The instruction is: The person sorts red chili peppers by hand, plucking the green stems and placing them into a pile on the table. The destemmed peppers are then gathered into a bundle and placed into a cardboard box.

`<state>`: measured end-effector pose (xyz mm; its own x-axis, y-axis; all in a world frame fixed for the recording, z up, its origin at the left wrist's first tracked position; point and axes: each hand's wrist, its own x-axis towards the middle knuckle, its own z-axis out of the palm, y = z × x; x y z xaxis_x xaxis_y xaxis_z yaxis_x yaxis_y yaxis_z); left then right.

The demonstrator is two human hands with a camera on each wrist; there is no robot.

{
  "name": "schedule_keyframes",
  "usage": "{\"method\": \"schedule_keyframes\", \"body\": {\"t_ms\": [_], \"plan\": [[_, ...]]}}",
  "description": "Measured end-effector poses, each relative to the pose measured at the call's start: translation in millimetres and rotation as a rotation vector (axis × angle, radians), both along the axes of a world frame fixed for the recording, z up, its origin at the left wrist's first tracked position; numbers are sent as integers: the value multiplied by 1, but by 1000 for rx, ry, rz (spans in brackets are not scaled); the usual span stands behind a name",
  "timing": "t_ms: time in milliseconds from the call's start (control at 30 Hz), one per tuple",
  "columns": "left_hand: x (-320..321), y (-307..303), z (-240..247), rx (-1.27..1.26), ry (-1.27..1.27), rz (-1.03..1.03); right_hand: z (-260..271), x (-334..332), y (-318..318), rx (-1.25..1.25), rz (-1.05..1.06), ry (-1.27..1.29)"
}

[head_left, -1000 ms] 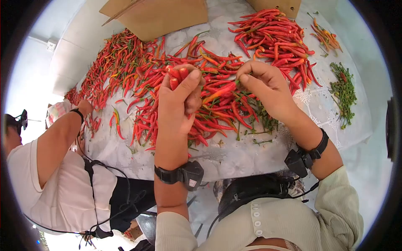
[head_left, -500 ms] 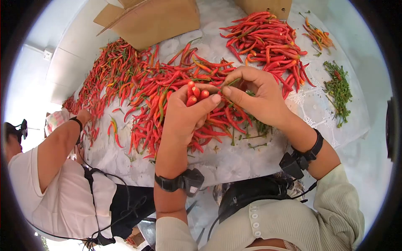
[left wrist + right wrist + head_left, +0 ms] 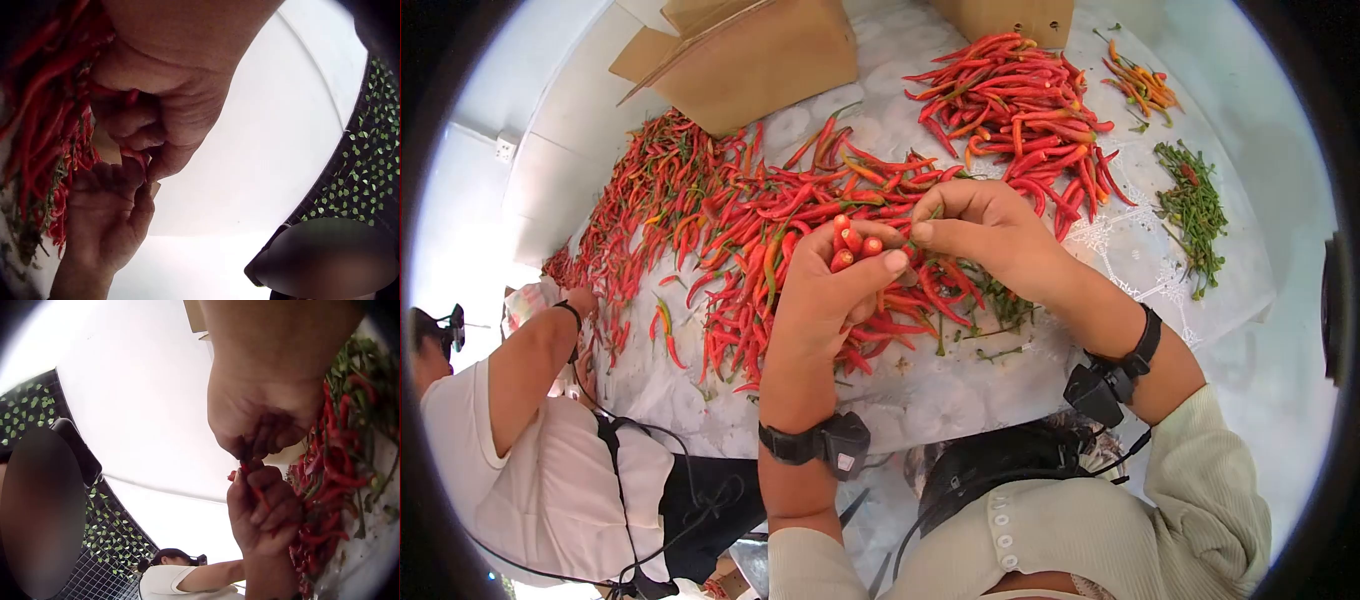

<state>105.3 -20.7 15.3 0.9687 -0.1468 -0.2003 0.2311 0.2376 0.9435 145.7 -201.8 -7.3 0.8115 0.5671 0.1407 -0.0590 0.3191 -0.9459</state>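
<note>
My left hand holds several red chilies in its curled fingers, their pale cut-looking ends showing above the thumb. Facing it, my right hand has its thumb and forefinger pinched on a green chili stem, right at the left fingertips. In the right wrist view a red chili lies across the left hand's fingers, and the right fingertips meet its upper end. Under both hands spreads a loose heap of red chilies with green stems.
A tidier pile of red chilies lies at the back right. Beyond it are a few orange chilies and a heap of green stems. A cardboard box stands at the back. Another person sits at the left, reaching to the chilies.
My right hand has come in to my left hand, and the two now meet over the heap. The head view has shifted slightly. The left hand still holds its chilies.
</note>
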Motion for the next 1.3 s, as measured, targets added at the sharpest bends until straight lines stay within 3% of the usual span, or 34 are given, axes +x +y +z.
{"method": "schedule_keyframes", "body": {"t_ms": [400,600,800,900,1133,1233,1267,1300], "plan": [[0,1,-2,-27,36,-25,-6,3,2,-16,63,185],[1,2,-7,-86,30,-85,-10,2,-2,200,224,454],[2,0,-9,-153,68,-67,-14,3,1,266,169,468],[4,-1,-10,-152,41,-35,-9,-1,4,228,81,411],[5,-2,-10,-78,36,36,-4,-3,7,-370,-714,-544],[2,-4,-6,-52,6,75,-1,3,-4,-474,-749,-727],[3,-4,-5,-69,-4,80,-7,1,0,-358,-504,-683],[2,-6,-3,-87,-9,91,-3,-1,-1,-377,-396,-742]]}}
